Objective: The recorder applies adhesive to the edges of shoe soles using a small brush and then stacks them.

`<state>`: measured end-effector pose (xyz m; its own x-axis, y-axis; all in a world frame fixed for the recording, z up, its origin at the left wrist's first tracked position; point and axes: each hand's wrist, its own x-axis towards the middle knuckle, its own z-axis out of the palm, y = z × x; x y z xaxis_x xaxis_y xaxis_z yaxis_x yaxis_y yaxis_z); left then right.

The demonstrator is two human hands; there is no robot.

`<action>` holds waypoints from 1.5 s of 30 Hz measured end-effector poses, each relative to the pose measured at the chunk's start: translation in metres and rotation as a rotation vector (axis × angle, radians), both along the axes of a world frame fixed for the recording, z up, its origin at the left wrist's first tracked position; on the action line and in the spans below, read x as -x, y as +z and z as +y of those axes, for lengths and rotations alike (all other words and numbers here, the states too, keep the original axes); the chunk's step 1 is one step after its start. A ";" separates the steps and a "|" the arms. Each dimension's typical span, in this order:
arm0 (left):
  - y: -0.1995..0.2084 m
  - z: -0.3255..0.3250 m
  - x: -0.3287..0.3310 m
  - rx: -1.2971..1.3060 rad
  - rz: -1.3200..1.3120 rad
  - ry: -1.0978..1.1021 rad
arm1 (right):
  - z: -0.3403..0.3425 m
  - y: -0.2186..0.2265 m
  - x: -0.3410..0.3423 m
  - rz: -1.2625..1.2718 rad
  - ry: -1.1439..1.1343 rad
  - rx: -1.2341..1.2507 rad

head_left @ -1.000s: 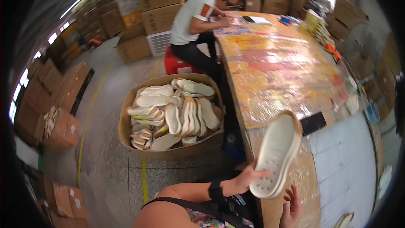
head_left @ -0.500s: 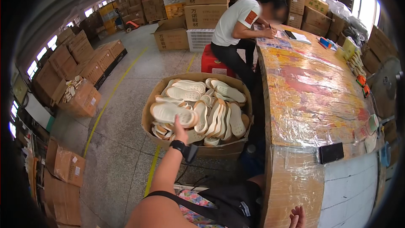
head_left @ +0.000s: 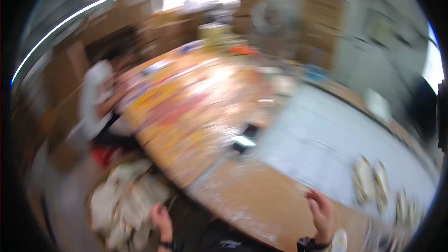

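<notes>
Motion smears the whole head view. My left hand (head_left: 162, 220) is at the lower middle, over the right edge of a heap of cream shoe soles (head_left: 122, 200) in a box. Its fingers are too blurred to show whether they grip anything. My right hand (head_left: 321, 213) hovers above the brown near part of the table (head_left: 252, 191), fingers apart and nothing in them. Right of it, pairs of cream shoe soles (head_left: 365, 181) lie on the white table section (head_left: 322, 130). A small pale piece (head_left: 339, 241) is beside my right wrist.
A phone (head_left: 243, 141) reflects light near the table's middle. At the far left a person in a white shirt (head_left: 95, 98) sits at the table on a red stool (head_left: 103, 155). Stacked cartons (head_left: 168, 30) and a fan (head_left: 270, 16) stand at the back.
The view has swung right, from the box of soles to the table. My left hand, earlier at a sole in the box, has drawn back to the box's edge. More of my right hand shows.
</notes>
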<state>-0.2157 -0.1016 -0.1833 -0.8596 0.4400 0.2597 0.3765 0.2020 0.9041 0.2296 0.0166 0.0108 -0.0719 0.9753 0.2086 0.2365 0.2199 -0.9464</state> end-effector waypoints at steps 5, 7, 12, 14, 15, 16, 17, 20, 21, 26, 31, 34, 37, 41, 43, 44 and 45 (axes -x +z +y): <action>0.082 0.033 -0.069 -0.054 0.387 -0.309 | 0.016 0.011 -0.011 0.208 -0.072 -0.067; 0.085 0.058 -0.099 -0.168 0.479 -0.394 | 0.016 0.010 -0.020 0.331 -0.047 -0.014; 0.098 0.072 -0.171 -0.158 0.379 -0.684 | 0.032 -0.023 -0.091 0.268 -0.318 0.230; 0.093 0.078 -0.189 -0.162 0.363 -0.716 | 0.063 -0.089 -0.177 0.073 -0.747 -0.139; 0.090 0.079 -0.184 -0.148 0.406 -0.678 | 0.075 -0.078 -0.193 -0.157 -1.076 -0.141; 0.087 0.080 -0.181 -0.133 0.445 -0.645 | 0.089 -0.076 -0.212 -0.199 -1.259 -0.100; 0.087 0.082 -0.180 -0.130 0.479 -0.622 | 0.099 -0.100 -0.242 -0.473 -1.441 -0.257; 0.093 0.085 -0.180 -0.094 0.572 -0.541 | 0.119 -0.147 -0.299 -0.656 -1.673 -0.157; 0.093 0.085 -0.179 -0.087 0.588 -0.524 | 0.122 -0.154 -0.308 -0.611 -1.697 -0.011; 0.092 0.082 -0.174 -0.081 0.665 -0.514 | 0.117 -0.094 -0.299 -0.290 -1.144 0.314; 0.091 0.087 -0.185 -0.083 0.657 -0.572 | 0.110 -0.164 -0.339 -0.170 -1.235 0.181; 0.094 0.081 -0.177 -0.053 0.661 -0.538 | 0.121 -0.121 -0.274 0.263 -1.007 0.354; 0.096 0.087 -0.182 -0.026 0.628 -0.589 | 0.119 -0.091 -0.240 0.267 -0.831 0.486; 0.107 0.092 -0.180 0.046 0.276 -0.862 | 0.122 -0.058 -0.184 0.685 -0.424 0.657; 0.099 0.096 -0.181 0.051 -0.295 -1.050 | 0.110 -0.060 -0.153 1.018 -0.143 0.661; 0.107 0.100 -0.187 0.030 -0.421 -1.148 | 0.101 -0.062 -0.132 1.110 -0.040 0.661; 0.120 0.105 -0.196 0.006 -0.557 -1.234 | 0.089 -0.061 -0.105 1.195 0.062 0.672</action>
